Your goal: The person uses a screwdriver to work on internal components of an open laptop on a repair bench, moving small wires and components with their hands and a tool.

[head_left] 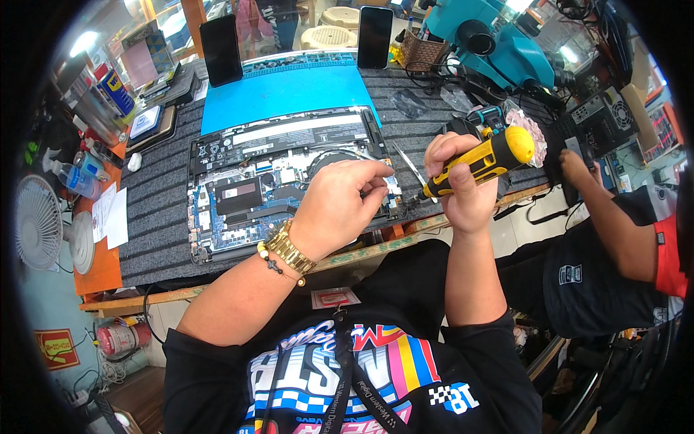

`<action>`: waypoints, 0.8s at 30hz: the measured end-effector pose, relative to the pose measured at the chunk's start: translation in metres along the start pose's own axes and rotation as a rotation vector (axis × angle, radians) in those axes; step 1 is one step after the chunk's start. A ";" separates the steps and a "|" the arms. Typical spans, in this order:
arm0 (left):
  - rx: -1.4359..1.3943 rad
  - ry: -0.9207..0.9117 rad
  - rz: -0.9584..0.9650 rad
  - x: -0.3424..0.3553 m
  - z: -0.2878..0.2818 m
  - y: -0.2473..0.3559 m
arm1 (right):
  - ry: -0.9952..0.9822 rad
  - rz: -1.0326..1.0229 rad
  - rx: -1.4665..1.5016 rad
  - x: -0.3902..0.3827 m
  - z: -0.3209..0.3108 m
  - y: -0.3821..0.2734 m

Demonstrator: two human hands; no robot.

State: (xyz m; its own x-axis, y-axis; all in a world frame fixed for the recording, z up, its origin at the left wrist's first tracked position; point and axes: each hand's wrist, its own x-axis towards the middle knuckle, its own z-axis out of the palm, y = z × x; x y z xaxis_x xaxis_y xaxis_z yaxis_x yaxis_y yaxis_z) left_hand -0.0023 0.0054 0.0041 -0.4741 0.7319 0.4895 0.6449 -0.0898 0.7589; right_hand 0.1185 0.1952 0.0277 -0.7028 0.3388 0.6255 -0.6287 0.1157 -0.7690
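My right hand (468,199) is closed around a yellow and black screwdriver (499,159). Its thick handle tilts up to the right, and the dark tip points down left beside the laptop's right edge. My left hand (347,192), with a gold watch on the wrist, hovers over the right part of the opened laptop (235,199). Its fingers are curled together in a pinch; whatever they hold, if anything, is too small to make out. The laptop's battery (289,137), circuit board and fan lie exposed. Metal tweezers (409,163) rest on the grey mat between the laptop and my right hand.
Behind the laptop lies a blue work mat (289,94), with two dark phones (221,50) (374,37) standing upright. A teal microscope (491,43) stands back right. At left are a white fan (40,220) and a spray bottle (74,177). Another person's arm (614,217) reaches in at right.
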 end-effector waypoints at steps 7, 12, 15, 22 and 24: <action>-0.012 0.016 -0.001 -0.001 0.000 0.000 | -0.114 0.057 -0.166 0.003 0.016 -0.004; -0.001 0.010 0.006 0.000 -0.002 0.001 | -0.025 0.115 -0.116 0.001 0.008 -0.002; -0.001 -0.003 0.000 0.000 -0.002 0.001 | 0.034 0.128 -0.084 0.000 0.003 0.001; 0.004 0.011 0.013 0.000 -0.001 0.001 | 0.039 0.116 -0.060 -0.002 0.006 0.002; 0.011 0.005 0.014 0.000 -0.002 0.001 | 0.038 0.113 -0.056 -0.003 0.003 0.005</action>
State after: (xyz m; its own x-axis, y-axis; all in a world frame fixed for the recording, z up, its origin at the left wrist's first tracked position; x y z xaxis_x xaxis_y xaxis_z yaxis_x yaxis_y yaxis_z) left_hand -0.0026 0.0043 0.0057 -0.4678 0.7274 0.5020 0.6578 -0.0928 0.7475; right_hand 0.1164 0.1918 0.0226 -0.7541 0.3877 0.5302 -0.5261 0.1268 -0.8409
